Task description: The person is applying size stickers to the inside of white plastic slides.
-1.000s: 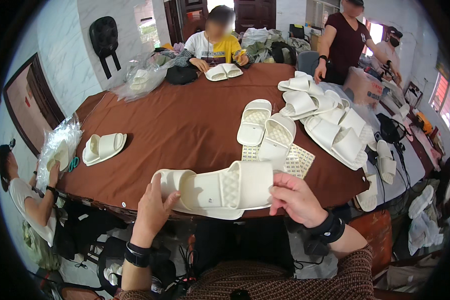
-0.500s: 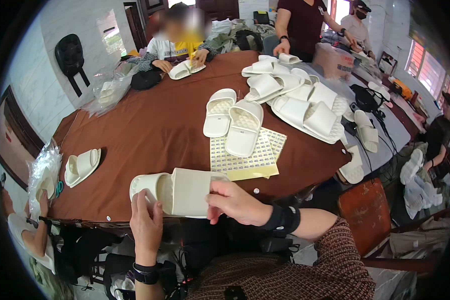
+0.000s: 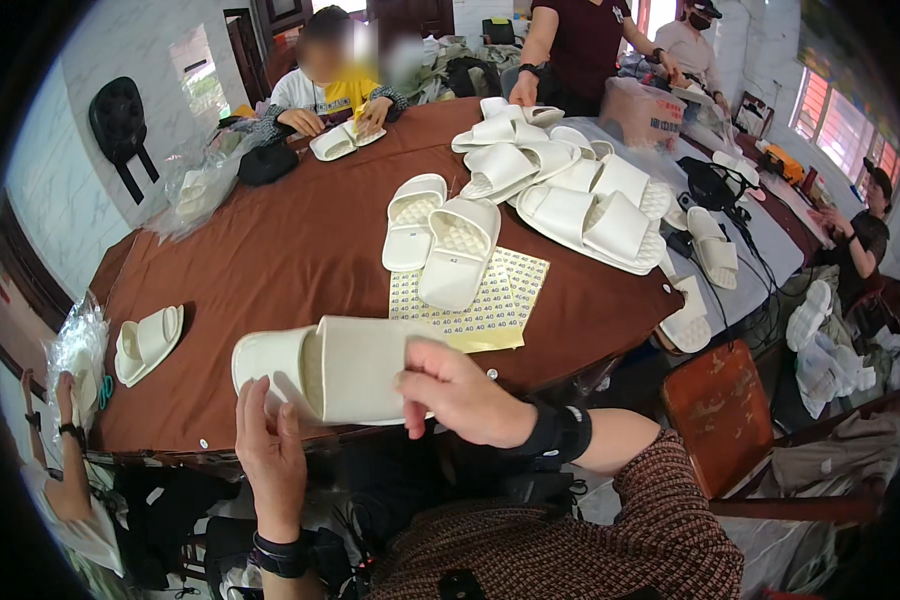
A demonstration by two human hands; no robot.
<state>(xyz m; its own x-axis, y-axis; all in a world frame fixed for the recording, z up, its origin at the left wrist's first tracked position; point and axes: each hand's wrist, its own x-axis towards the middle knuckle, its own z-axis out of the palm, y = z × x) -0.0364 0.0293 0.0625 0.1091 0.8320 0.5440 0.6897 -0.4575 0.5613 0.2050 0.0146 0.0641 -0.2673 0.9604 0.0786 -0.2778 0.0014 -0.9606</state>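
A pair of white slippers (image 3: pixel 370 365) is held sideways over the table's near edge, one beside the other with their broad straps facing up. The fingers of my left hand (image 3: pixel 272 455) grip the near rim at the left end, with the thumb apart on the strap side. My right hand (image 3: pixel 465 395) is closed on the right end, fingers curled and thumb pressed in; what lies under those fingers is hidden. Just beyond, two white slippers (image 3: pixel 462 255) with quilted insoles lie partly on yellow-edged sticker sheets (image 3: pixel 515 300).
A heap of white slippers (image 3: pixel 595 215) covers the far right of the brown-covered table (image 3: pixel 290 240). One slipper pair (image 3: pixel 150 343) stands at left, near teal scissors (image 3: pixel 106 392) and a plastic bag (image 3: pixel 75 350). Co-workers sit and stand around; a brown chair (image 3: pixel 715 410) is at right.
The held slippers have risen a little and tilted slightly, with both hands still at their ends. The whole view has shifted, so the table appears further left.
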